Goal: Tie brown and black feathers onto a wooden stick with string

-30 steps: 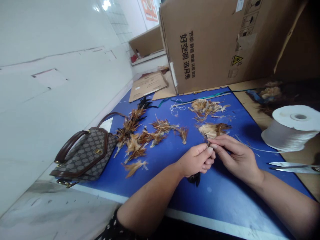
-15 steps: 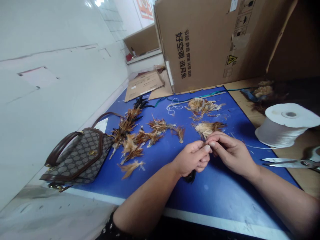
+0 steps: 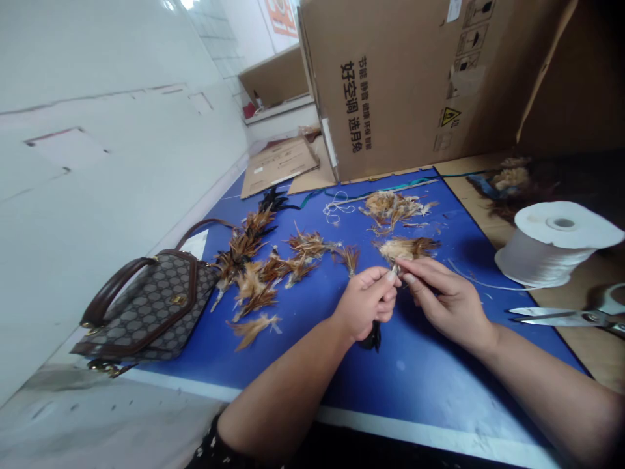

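Note:
My left hand [image 3: 368, 303] is closed around a small bunch of black feathers [image 3: 374, 339], whose dark tips poke out below the fist. Pale quill ends [image 3: 394, 268] show just above my left thumb. Right there, the bent thumb and fingers of my right hand [image 3: 442, 296] come together in a pinch; what lies between them is too small to make out. Just beyond my hands lies a bundle of cream and brown feathers [image 3: 410, 247]. To the left, a small brown feather bunch [image 3: 349, 258] rests on the blue table mat [image 3: 303, 339].
Brown feather bunches [image 3: 254, 260] spread at left beside a patterned handbag [image 3: 156, 306]. Loose feathers [image 3: 390, 207] and tangled white string [image 3: 336, 207] lie farther back. On the right are a white cord spool [image 3: 541, 254] and scissors [image 3: 556, 317]. A large cardboard box [image 3: 400, 85] stands behind.
Both hands have shifted slightly left. The right fingertips have moved apart a little from the left thumb, and the pale quill ends now show between the hands.

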The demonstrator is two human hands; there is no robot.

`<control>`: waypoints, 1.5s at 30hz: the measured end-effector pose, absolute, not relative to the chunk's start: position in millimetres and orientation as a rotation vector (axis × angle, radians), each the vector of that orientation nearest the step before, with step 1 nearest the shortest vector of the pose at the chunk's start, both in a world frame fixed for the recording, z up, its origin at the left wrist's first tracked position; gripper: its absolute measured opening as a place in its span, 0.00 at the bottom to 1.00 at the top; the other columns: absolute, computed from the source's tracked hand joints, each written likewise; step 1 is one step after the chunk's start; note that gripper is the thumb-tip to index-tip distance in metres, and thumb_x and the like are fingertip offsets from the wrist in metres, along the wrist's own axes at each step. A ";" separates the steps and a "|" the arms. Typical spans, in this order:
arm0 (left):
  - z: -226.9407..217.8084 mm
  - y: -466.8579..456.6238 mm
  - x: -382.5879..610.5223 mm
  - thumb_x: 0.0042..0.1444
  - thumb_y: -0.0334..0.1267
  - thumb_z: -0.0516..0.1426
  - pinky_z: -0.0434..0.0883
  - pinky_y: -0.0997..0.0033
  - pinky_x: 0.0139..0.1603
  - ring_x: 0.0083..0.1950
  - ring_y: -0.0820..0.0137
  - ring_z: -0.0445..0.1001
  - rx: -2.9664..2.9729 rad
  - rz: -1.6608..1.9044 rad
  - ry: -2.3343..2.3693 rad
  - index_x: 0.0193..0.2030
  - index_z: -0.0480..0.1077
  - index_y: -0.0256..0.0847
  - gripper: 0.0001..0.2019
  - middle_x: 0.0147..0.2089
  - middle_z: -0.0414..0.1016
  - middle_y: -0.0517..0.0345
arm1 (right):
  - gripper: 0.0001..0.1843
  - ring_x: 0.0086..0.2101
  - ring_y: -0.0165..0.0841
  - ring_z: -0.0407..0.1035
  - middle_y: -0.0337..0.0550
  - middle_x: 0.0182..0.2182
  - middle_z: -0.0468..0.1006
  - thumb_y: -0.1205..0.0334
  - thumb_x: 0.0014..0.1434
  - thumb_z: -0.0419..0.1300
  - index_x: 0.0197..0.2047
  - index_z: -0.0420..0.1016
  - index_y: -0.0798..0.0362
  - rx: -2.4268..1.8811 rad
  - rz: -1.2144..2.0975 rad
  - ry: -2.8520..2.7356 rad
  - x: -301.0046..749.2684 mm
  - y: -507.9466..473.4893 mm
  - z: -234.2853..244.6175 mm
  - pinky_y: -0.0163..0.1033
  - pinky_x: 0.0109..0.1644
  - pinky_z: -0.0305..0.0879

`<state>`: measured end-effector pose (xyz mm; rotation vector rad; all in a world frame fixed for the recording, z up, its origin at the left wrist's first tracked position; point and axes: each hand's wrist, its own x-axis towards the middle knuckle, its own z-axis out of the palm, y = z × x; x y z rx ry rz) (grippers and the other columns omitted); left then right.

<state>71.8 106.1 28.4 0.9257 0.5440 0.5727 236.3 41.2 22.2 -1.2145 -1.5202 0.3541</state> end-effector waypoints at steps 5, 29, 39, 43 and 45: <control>26.4 106.8 71.6 0.58 0.51 0.66 0.48 0.81 0.18 0.20 0.84 0.53 0.945 0.577 0.562 0.41 0.70 0.37 0.19 0.27 0.62 0.67 | 0.20 0.41 0.36 0.78 0.46 0.44 0.81 0.65 0.69 0.59 0.61 0.80 0.41 -1.193 0.371 -1.529 236.9 41.8 21.0 0.45 0.50 0.77; 31.0 104.8 72.7 0.57 0.50 0.68 0.46 0.77 0.21 0.20 0.84 0.52 1.037 0.598 0.619 0.29 0.68 0.35 0.21 0.24 0.60 0.66 | 0.20 0.44 0.36 0.77 0.46 0.45 0.81 0.71 0.68 0.61 0.58 0.81 0.43 -1.088 0.242 -1.526 239.3 43.7 15.8 0.43 0.49 0.74; 27.9 108.4 72.1 0.51 0.50 0.71 0.51 0.75 0.24 0.24 0.82 0.57 0.950 0.609 0.593 0.31 0.71 0.32 0.22 0.27 0.62 0.63 | 0.21 0.44 0.36 0.77 0.46 0.46 0.80 0.71 0.67 0.62 0.59 0.79 0.43 -1.113 0.187 -1.551 237.9 46.8 9.2 0.42 0.49 0.75; 26.0 108.0 72.6 0.49 0.46 0.72 0.50 0.75 0.24 0.24 0.81 0.57 0.940 0.647 0.614 0.33 0.75 0.31 0.19 0.26 0.61 0.64 | 0.16 0.44 0.36 0.78 0.45 0.44 0.82 0.69 0.66 0.63 0.54 0.80 0.45 -1.153 0.153 -1.563 238.3 45.2 10.2 0.42 0.49 0.74; 24.9 107.2 73.1 0.48 0.45 0.73 0.51 0.74 0.24 0.24 0.82 0.58 0.977 0.674 0.625 0.33 0.77 0.29 0.18 0.27 0.62 0.63 | 0.12 0.42 0.36 0.78 0.44 0.42 0.82 0.69 0.67 0.63 0.50 0.80 0.46 -1.170 0.152 -1.564 238.8 44.1 12.2 0.42 0.48 0.74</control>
